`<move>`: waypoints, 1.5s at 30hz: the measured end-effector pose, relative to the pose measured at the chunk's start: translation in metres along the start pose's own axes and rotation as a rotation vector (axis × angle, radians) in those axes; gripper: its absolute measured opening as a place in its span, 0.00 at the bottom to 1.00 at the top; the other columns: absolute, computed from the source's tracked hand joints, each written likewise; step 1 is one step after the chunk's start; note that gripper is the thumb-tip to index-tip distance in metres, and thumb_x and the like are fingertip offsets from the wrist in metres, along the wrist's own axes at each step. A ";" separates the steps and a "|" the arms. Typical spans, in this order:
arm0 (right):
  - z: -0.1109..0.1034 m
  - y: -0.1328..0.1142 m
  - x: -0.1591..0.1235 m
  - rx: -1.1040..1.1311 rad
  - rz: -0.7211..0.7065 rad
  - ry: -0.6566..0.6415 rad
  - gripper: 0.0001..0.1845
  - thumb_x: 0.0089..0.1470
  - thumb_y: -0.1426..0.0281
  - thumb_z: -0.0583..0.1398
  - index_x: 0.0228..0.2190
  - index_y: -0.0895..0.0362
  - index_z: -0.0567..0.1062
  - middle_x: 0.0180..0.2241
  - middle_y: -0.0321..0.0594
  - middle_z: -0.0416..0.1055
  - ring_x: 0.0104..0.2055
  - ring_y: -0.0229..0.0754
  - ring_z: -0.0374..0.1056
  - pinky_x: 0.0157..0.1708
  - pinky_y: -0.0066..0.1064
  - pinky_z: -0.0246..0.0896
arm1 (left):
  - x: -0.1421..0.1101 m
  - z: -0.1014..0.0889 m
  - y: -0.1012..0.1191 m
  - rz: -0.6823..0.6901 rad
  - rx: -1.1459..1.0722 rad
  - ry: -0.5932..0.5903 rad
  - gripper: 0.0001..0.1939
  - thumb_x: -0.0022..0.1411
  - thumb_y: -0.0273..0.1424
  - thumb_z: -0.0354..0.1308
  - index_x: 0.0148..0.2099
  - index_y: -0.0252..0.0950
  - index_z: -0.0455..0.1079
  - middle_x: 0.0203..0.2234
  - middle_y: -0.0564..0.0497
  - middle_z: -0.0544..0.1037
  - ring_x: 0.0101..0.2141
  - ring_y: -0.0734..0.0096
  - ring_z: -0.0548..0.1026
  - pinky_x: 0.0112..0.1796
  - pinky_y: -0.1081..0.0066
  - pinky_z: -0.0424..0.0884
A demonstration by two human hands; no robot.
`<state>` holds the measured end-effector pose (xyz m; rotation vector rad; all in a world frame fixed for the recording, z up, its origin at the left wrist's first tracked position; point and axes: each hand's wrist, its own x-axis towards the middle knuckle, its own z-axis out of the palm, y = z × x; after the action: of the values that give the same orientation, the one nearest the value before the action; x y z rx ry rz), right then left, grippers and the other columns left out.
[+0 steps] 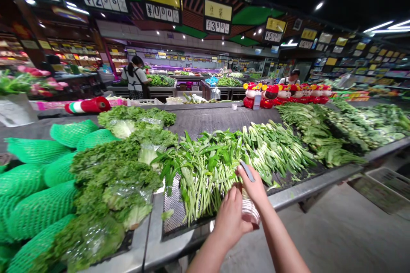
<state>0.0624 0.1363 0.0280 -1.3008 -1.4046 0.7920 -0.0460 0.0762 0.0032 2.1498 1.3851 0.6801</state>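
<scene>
My left hand is curled around a white, ribbed, roll-like thing, whose exact kind I cannot make out. Close against it, my right hand has its fingers bent inward, and they hide whatever lies between them. A narrow grey strip lies along the top of the right hand. Just beyond both hands, loose long-stemmed water spinach is spread on a black mesh tray. Pale-stemmed leafy greens lie behind my right hand.
Curly lettuce, partly in clear wrap, and green foam nets fill the left. A metal edge runs along the stand's front. Red figurines line the back. A crate sits low at right. A person stands at a farther stand.
</scene>
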 end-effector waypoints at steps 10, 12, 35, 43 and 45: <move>0.009 -0.005 -0.012 0.059 -0.003 -0.020 0.20 0.52 0.52 0.52 0.24 0.55 0.70 0.24 0.38 0.69 0.25 0.41 0.64 0.24 0.33 0.61 | -0.011 -0.003 -0.005 0.004 -0.003 -0.003 0.49 0.40 0.35 0.67 0.60 0.33 0.47 0.57 0.41 0.55 0.57 0.53 0.54 0.57 0.60 0.51; 0.008 -0.006 -0.012 0.068 0.004 -0.011 0.20 0.52 0.52 0.52 0.22 0.54 0.69 0.21 0.37 0.67 0.22 0.41 0.62 0.22 0.33 0.59 | -0.012 -0.003 -0.004 0.007 -0.003 -0.002 0.49 0.39 0.36 0.68 0.60 0.33 0.48 0.57 0.41 0.55 0.57 0.53 0.54 0.57 0.60 0.51; 0.018 0.027 -0.059 -0.004 0.112 0.147 0.21 0.50 0.53 0.54 0.20 0.56 0.71 0.18 0.37 0.68 0.21 0.40 0.63 0.23 0.31 0.59 | -0.049 0.007 -0.016 0.057 -0.028 -0.158 0.52 0.35 0.37 0.69 0.60 0.33 0.47 0.55 0.40 0.58 0.55 0.50 0.57 0.55 0.59 0.53; 0.042 0.025 -0.074 -0.013 0.129 0.199 0.22 0.48 0.51 0.55 0.26 0.58 0.73 0.27 0.41 0.74 0.29 0.43 0.68 0.30 0.31 0.62 | -0.067 -0.006 -0.034 0.085 -0.014 -0.186 0.48 0.37 0.37 0.69 0.58 0.34 0.50 0.55 0.41 0.58 0.56 0.52 0.56 0.55 0.60 0.53; 0.048 0.025 -0.078 -0.029 0.134 0.208 0.22 0.48 0.51 0.55 0.28 0.58 0.74 0.28 0.41 0.74 0.32 0.44 0.69 0.32 0.32 0.62 | -0.071 -0.008 -0.040 0.094 -0.010 -0.186 0.47 0.37 0.37 0.68 0.57 0.34 0.50 0.54 0.41 0.58 0.56 0.52 0.56 0.55 0.59 0.53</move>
<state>0.0161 0.0736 -0.0267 -1.4670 -1.1774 0.7047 -0.1042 0.0262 -0.0266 2.2200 1.1875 0.5048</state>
